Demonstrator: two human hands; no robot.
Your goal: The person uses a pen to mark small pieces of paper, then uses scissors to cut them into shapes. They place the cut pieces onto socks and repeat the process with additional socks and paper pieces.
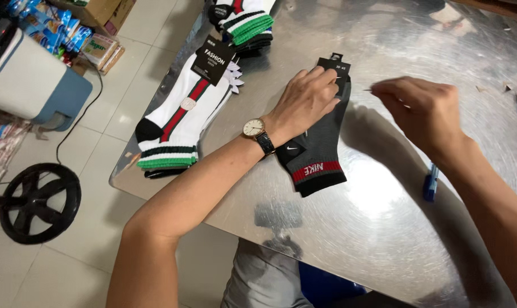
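While the grey sock (315, 151) lies flat on the steel table (384, 228), its red-banded cuff toward the near edge, the left hand (305, 100) presses down on its far end, fingers (321, 77) close together over the black card tag (339, 69). Just right of the tag, the right hand (421, 108) hovers, fingertips pinching a thin pin. Farther left lie white striped socks (178, 117).
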